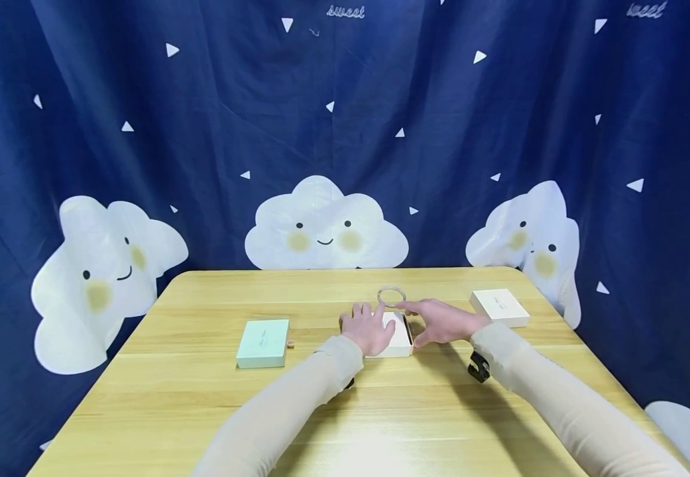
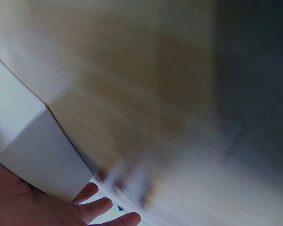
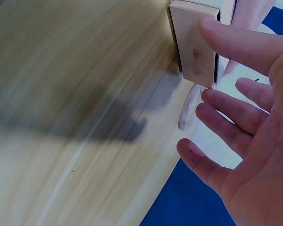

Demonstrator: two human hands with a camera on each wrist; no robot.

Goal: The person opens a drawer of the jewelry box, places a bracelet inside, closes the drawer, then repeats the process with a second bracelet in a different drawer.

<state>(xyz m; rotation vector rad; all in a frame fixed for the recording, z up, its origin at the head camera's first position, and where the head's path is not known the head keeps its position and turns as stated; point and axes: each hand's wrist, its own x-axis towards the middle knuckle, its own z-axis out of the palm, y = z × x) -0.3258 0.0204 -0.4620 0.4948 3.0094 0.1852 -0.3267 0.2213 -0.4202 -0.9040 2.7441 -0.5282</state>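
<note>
A white drawer-style box (image 1: pixel 403 348) sits mid-table, its drawer showing a dark gap at the right side. My left hand (image 1: pixel 367 329) rests over the box's left part with fingers spread. In the left wrist view, the palm lies along the box (image 2: pixel 47 150) with the fingertips over its edge. Beside the right end is my right hand (image 1: pixel 443 321). Its thumb overlaps the pale pink drawer front (image 3: pixel 191 40), which has a small tab, while the other fingers reach out straight and apart. Just behind the box stands a pale bangle (image 1: pixel 392 288), close to the right fingertips.
A mint-green box (image 1: pixel 263 341) with a small tab on its right side lies left on the wooden table (image 1: pixel 160 391). Another white box (image 1: pixel 500 306) lies at the right. A dark blue curtain (image 1: pixel 333 86) with clouds hangs behind the table's far edge.
</note>
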